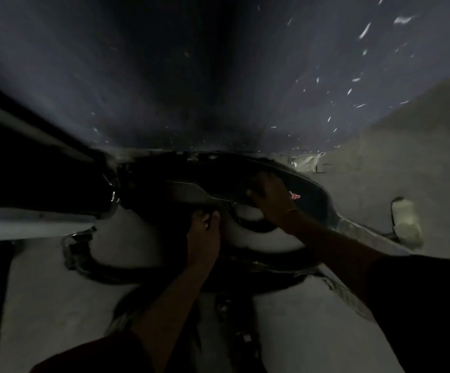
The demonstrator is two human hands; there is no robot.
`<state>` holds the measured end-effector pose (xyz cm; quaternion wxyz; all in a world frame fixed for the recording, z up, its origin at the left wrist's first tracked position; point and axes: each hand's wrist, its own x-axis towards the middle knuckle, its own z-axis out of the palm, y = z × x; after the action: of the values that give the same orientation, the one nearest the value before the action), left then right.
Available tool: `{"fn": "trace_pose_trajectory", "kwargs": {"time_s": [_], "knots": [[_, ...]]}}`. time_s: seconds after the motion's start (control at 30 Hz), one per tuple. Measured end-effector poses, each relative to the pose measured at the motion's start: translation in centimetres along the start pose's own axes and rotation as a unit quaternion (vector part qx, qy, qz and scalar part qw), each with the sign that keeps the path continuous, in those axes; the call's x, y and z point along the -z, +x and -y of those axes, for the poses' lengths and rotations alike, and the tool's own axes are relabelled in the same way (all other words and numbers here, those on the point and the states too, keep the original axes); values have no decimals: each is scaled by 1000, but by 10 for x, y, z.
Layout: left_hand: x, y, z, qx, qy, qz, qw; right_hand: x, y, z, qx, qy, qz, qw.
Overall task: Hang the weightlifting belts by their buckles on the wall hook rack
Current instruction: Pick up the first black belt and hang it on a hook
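The picture is dark and blurry. Black weightlifting belts are lying in a loose pile on a pale surface, right where it is meeting a dark blue speckled floor. One belt is showing small red letters. The right hand is lying flat on top of that belt, fingers spread, pressing down. The left hand is closing its fingers around a dark edge of a belt just below the pile's middle. A shiny buckle is sitting at the left end of another curled belt. Both sleeves are dark.
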<state>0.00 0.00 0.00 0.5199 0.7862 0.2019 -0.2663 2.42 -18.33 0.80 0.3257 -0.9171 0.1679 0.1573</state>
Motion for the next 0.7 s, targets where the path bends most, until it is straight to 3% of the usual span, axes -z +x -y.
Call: {"fn": "trace_pose_trajectory", "kwargs": {"time_s": [0.27,0.4,0.47,0.6,0.7], "knots": [[-68,72,40,46,-56,95,993,-29,99,-77,-67,-116,18,991],[-87,84,31,84,-109,110,984,-38,114,-88,-52,-43,-3,998],[-91,88,30,105,-154,94,978,-39,110,-91,-40,-67,-20,997],[-94,83,37,188,-290,67,936,-32,96,-87,-14,-88,-44,995],[-91,64,47,240,-366,32,898,-31,77,-75,6,-111,7,994]]}}
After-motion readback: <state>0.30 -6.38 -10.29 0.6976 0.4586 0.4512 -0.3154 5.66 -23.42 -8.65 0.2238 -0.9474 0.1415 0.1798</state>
